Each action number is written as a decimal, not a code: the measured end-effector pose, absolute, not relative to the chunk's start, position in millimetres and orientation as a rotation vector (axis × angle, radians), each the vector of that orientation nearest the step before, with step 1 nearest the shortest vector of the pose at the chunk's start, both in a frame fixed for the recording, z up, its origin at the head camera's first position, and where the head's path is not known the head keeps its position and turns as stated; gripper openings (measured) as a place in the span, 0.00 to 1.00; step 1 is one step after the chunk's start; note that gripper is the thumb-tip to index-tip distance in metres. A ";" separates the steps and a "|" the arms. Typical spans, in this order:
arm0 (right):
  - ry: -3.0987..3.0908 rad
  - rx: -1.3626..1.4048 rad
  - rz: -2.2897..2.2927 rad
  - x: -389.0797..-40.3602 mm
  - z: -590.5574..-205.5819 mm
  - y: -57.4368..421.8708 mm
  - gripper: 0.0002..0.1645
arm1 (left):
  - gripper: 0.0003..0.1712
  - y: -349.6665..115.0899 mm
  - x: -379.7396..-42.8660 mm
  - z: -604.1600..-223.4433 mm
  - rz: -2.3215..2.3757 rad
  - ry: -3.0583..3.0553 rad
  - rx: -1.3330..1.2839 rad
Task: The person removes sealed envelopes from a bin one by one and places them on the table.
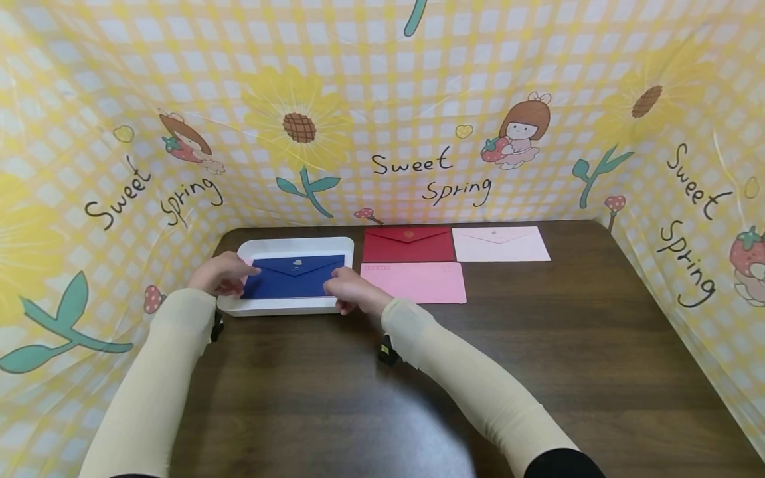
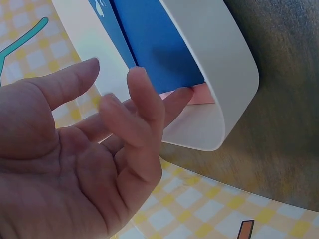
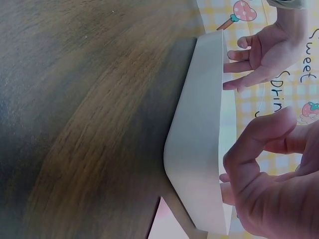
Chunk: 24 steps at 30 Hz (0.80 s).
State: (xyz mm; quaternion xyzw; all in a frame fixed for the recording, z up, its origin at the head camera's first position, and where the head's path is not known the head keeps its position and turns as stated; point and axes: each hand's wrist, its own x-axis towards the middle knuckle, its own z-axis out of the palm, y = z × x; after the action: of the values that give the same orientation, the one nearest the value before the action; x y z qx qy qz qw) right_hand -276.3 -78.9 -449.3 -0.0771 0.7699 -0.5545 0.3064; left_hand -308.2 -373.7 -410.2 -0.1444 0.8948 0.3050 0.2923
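Note:
A blue envelope (image 1: 294, 277) with a pointed flap lies flap side up in a white tray (image 1: 287, 307) at the table's far left. My left hand (image 1: 222, 273) reaches over the tray's left end. Its thumb stands apart from the fingers, and one fingertip (image 2: 185, 94) meets the envelope's edge. A pink strip (image 2: 202, 93) shows under the blue envelope in the left wrist view. At the tray's right end is my right hand (image 1: 356, 291), fingers bent, with the fingertips at the envelope's right edge. The tray wall partly hides these fingers in the right wrist view.
Right of the tray, a red envelope (image 1: 409, 245) lies behind a pink envelope (image 1: 412, 282). A white envelope (image 1: 501, 244) lies beside the red one. The brown wooden table (image 1: 568, 372) meets a yellow checked cloth (image 1: 412, 79) at its back and sides.

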 end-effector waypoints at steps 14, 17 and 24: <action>2.065 -0.227 -1.457 -277.0 -448.7 -78.1 0.37 | 0.11 -377.8 -315.1 -413.1 0.694 2.467 -0.344; 2.063 -0.235 -1.462 -277.0 -448.0 -77.7 0.38 | 0.08 -376.4 -314.6 -413.0 0.686 2.473 -0.328; 2.061 -0.229 -1.488 -276.4 -445.3 -76.0 0.37 | 0.07 -376.3 -313.4 -412.5 0.662 2.511 -0.277</action>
State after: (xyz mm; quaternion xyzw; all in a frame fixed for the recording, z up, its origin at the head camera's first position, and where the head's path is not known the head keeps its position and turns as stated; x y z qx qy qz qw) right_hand -276.4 -76.0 -445.3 -0.0857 0.7728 -0.5579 0.2902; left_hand -313.4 -376.3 -412.5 -0.1025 0.9280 0.2446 0.2618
